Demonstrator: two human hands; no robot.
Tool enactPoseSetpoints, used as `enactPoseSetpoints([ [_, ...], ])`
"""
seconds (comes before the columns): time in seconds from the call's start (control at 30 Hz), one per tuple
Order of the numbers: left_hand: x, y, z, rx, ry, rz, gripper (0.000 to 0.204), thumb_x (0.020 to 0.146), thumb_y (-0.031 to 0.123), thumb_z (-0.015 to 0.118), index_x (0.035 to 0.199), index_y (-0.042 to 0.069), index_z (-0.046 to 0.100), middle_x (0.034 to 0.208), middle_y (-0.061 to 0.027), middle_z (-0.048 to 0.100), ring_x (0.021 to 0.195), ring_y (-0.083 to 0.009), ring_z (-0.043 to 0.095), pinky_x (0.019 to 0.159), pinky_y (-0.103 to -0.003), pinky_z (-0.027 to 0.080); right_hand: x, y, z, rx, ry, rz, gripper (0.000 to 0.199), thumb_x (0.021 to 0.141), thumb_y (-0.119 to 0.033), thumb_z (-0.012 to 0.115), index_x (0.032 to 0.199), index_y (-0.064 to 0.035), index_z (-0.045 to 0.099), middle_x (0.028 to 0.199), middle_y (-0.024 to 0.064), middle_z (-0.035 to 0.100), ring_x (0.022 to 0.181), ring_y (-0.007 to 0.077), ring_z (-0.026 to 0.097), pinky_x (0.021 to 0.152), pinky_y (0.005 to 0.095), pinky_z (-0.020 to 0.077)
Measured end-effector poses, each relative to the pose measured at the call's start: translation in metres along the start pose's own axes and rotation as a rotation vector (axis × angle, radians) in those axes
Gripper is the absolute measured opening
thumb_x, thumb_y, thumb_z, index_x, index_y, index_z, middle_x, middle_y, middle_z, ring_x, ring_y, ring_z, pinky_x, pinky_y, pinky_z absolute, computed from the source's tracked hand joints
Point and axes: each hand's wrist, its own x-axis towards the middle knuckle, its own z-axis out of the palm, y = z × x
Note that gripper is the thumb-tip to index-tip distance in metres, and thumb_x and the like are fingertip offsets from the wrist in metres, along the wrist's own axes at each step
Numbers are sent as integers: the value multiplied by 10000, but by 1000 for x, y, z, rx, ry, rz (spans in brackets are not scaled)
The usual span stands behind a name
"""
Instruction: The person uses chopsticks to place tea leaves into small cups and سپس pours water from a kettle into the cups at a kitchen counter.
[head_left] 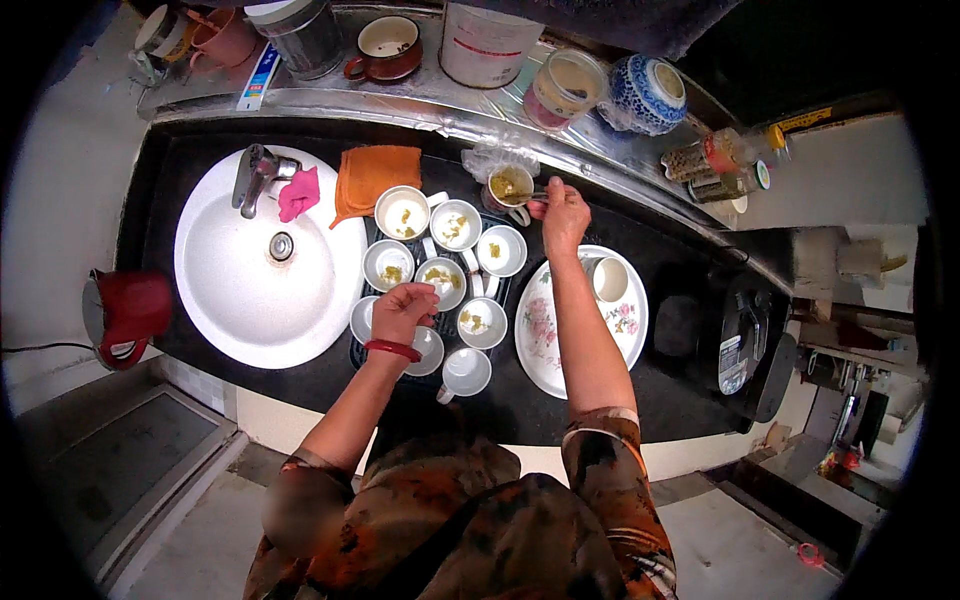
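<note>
White mugs stand close together on a dark rack (pixel 358 355), several of them with small yellow-green pieces at the bottom. My left hand (pixel 403 312), with a red bangle at the wrist, hovers over the front mugs beside a mug (pixel 441 283) holding such pieces. Its fingers curl together, and whatever is between them is hidden. At the back, my right hand (pixel 564 215) grips a spoon (pixel 537 196) that dips into a cup (pixel 510 187) of the yellow-green stuff. Clear plastic film (pixel 490 160) lies crumpled behind that cup.
A white sink (pixel 215 310) with a tap (pixel 258 180) and pink cloth is at left, near an orange cloth (pixel 375 175) and red kettle (pixel 130 310). Right of the mugs lies a flowered tray (pixel 545 345) with a white cup (pixel 608 280). Jars and a blue-white bowl (pixel 645 95) line the back ledge.
</note>
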Motion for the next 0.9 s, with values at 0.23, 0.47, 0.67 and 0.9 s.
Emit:
enactPoseSetpoints([
  [0.23, -3, -4, -6, 4, -30, -42, 107, 773, 22, 554, 873, 25, 592, 771, -59, 618, 629, -108, 571, 536, -214, 458, -1, 5, -25, 324, 87, 55, 302, 866, -241, 491, 767, 43, 510, 669, 124, 560, 520, 186, 598, 440, 262, 514],
  [0.47, -4, 1, -6, -77, -38, -110, 124, 772, 45, 562, 890, 15, 583, 775, -87, 615, 636, -137, 577, 552, -237, 463, -12, -6, -42, 428, 108, 82, 302, 865, -252, 491, 781, 38, 511, 683, 120, 550, 536, 205, 602, 449, 265, 515],
  [0.67, 0, 0, -9, -199, -85, -211, 181, 765, 63, 564, 939, 14, 553, 798, -87, 610, 655, -158, 583, 575, -256, 470, -36, -30, -54, 414, 72, 27, 307, 865, -248, 495, 793, 48, 520, 682, 141, 565, 543, 214, 606, 460, 267, 521],
  [0.9, -1, 12, -29, -279, -35, -163, 204, 781, 75, 539, 976, 15, 530, 840, -98, 603, 692, -173, 589, 621, -275, 487, -101, -52, -67, 397, -114, 121, 282, 877, -246, 471, 826, 30, 504, 665, 122, 568, 537, 197, 601, 484, 268, 512],
])
